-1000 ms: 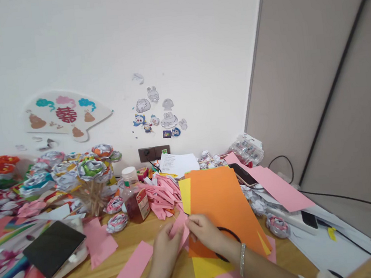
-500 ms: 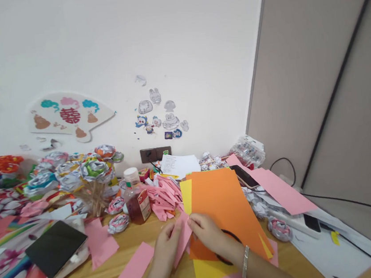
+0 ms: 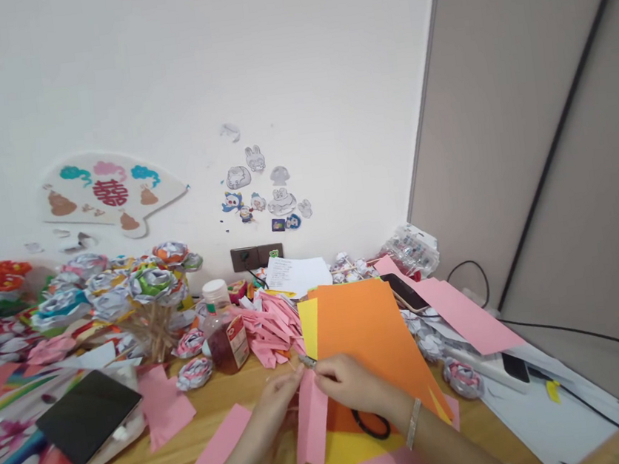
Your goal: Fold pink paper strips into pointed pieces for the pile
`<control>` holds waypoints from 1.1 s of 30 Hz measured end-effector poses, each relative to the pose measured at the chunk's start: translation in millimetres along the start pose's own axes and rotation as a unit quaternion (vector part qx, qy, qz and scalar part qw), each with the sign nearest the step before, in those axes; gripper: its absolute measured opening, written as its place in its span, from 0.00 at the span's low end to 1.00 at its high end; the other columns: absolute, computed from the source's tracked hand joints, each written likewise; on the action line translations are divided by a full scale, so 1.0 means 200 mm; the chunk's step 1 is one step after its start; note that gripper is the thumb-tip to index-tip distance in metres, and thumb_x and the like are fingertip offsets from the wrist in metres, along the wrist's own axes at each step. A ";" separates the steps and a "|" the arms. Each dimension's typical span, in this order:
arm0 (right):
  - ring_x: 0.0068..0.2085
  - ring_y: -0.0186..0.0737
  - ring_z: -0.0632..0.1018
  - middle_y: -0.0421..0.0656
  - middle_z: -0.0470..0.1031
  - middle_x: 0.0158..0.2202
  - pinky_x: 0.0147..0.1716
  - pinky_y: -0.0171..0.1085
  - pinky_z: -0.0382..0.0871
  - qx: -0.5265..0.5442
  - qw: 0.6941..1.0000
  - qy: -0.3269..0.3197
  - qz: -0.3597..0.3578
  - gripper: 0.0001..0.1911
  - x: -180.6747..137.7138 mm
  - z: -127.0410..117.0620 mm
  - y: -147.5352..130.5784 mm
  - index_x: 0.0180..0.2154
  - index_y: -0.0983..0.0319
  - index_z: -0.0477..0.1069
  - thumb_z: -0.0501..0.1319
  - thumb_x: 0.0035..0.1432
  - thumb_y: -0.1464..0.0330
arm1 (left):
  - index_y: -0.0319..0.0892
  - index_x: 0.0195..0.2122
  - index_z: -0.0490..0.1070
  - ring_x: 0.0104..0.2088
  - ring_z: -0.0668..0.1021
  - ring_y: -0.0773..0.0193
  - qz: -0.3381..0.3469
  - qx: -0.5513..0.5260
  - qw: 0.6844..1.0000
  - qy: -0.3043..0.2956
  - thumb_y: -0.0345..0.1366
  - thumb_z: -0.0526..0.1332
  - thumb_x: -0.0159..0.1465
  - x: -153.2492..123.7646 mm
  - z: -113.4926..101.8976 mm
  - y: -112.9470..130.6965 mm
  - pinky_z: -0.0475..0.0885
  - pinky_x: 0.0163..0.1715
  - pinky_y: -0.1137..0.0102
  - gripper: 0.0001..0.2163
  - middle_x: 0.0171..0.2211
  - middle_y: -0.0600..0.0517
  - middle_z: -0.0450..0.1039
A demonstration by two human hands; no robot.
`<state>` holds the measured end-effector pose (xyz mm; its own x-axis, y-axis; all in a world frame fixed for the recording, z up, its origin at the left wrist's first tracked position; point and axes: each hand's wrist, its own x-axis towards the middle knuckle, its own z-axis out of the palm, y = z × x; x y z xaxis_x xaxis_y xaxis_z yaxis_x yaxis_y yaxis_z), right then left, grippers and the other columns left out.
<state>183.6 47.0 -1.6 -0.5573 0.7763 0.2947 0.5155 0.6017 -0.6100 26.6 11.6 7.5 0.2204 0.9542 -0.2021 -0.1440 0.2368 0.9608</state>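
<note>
A folded strip of pink paper [image 3: 311,425] hangs upright between my hands, with a crease down its length and a notched lower end. My left hand [image 3: 276,400] pinches its upper left edge. My right hand [image 3: 345,383] is closed on the upper right side, over the orange sheets [image 3: 362,323]. At the fingertips shows a small greyish piece [image 3: 307,362], too small to make out. A black loop [image 3: 373,427] lies below my right wrist, partly hidden by the arm.
Yellow paper [image 3: 362,452] shows under the orange sheets. A pink strip [image 3: 215,455] lies left on the wooden table. Behind are a pile of folded pink strips [image 3: 272,325], a bottle [image 3: 227,342] and paper flowers [image 3: 153,283]. A tablet [image 3: 89,417] lies left; a phone [image 3: 404,292] and cables right.
The pink strip has turned from slanted to nearly upright, its lower end now in sight. The small greyish piece has appeared at the fingertips. The view has shifted slightly.
</note>
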 end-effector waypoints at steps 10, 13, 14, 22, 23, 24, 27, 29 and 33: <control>0.22 0.28 0.55 0.34 0.50 0.19 0.20 0.28 0.48 0.120 0.993 0.016 0.012 0.12 0.01 -0.02 -0.04 0.19 0.62 0.51 0.50 0.53 0.71 | 0.39 0.28 0.71 0.25 0.72 0.67 -0.020 -0.079 0.996 -0.017 0.46 0.63 0.49 -0.01 0.01 0.01 0.64 0.27 0.74 0.14 0.23 0.53 0.72; 0.22 0.28 0.55 0.34 0.50 0.19 0.20 0.28 0.48 0.139 0.990 0.007 0.006 0.12 0.00 -0.03 -0.05 0.19 0.62 0.51 0.50 0.52 0.72 | 0.39 0.28 0.70 0.24 0.73 0.67 -0.039 -0.108 0.993 -0.012 0.49 0.60 0.51 -0.02 0.02 0.02 0.65 0.25 0.74 0.16 0.23 0.52 0.72; 0.22 0.27 0.55 0.34 0.50 0.19 0.20 0.28 0.48 0.141 0.990 0.004 0.004 0.12 0.00 -0.03 -0.05 0.19 0.62 0.50 0.50 0.52 0.73 | 0.39 0.27 0.70 0.24 0.73 0.67 -0.040 -0.108 0.993 -0.011 0.48 0.60 0.51 -0.03 0.03 0.03 0.65 0.25 0.75 0.15 0.23 0.52 0.72; 0.21 0.27 0.53 0.34 0.47 0.19 0.19 0.29 0.45 0.126 0.992 -0.022 -0.002 0.13 0.00 -0.03 -0.05 0.18 0.62 0.47 0.50 0.50 0.74 | 0.40 0.24 0.67 0.25 0.72 0.67 -0.035 -0.083 0.996 -0.006 0.46 0.63 0.49 -0.05 0.03 0.04 0.64 0.25 0.76 0.13 0.22 0.55 0.69; 0.21 0.27 0.53 0.34 0.47 0.19 0.19 0.30 0.45 0.124 0.992 -0.026 -0.002 0.13 0.00 -0.03 -0.05 0.18 0.62 0.47 0.50 0.50 0.74 | 0.40 0.23 0.66 0.24 0.71 0.68 -0.043 -0.077 0.996 -0.004 0.46 0.64 0.48 -0.04 0.03 0.03 0.63 0.24 0.76 0.14 0.21 0.55 0.68; 0.21 0.27 0.53 0.34 0.47 0.19 0.19 0.30 0.45 0.125 0.992 -0.027 -0.002 0.13 0.00 -0.02 -0.04 0.18 0.62 0.47 0.50 0.50 0.74 | 0.40 0.22 0.65 0.23 0.70 0.69 -0.048 -0.070 0.996 -0.007 0.47 0.64 0.47 -0.02 0.02 0.02 0.62 0.23 0.76 0.15 0.20 0.56 0.67; 0.22 0.27 0.53 0.34 0.48 0.19 0.20 0.29 0.46 0.137 0.990 -0.031 0.001 0.14 0.00 -0.02 -0.04 0.18 0.62 0.48 0.50 0.52 0.72 | 0.39 0.19 0.63 0.18 0.66 0.72 -0.034 -0.061 0.997 -0.041 0.47 0.67 0.43 0.02 0.00 -0.02 0.58 0.20 0.77 0.17 0.16 0.59 0.63; 0.22 0.27 0.53 0.34 0.48 0.19 0.19 0.29 0.46 0.149 0.988 -0.036 0.004 0.14 0.00 -0.02 -0.04 0.18 0.62 0.49 0.50 0.53 0.71 | 0.39 0.19 0.63 0.17 0.63 0.74 -0.016 -0.065 0.996 -0.059 0.47 0.67 0.43 0.04 -0.01 -0.04 0.56 0.19 0.77 0.18 0.14 0.60 0.61; 0.22 0.27 0.52 0.34 0.47 0.19 0.20 0.29 0.46 0.166 0.985 -0.043 0.000 0.13 0.00 -0.02 -0.05 0.18 0.62 0.48 0.50 0.52 0.72 | 0.39 0.22 0.65 0.18 0.64 0.73 -0.021 -0.077 0.995 -0.065 0.49 0.64 0.47 0.02 0.01 -0.02 0.57 0.20 0.77 0.17 0.17 0.58 0.63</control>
<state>181.5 41.5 6.7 -0.6172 0.7492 0.2404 0.2824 0.4961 -0.8210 30.1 14.1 2.8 0.3501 0.9139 -0.2056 -0.2767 0.3106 0.9094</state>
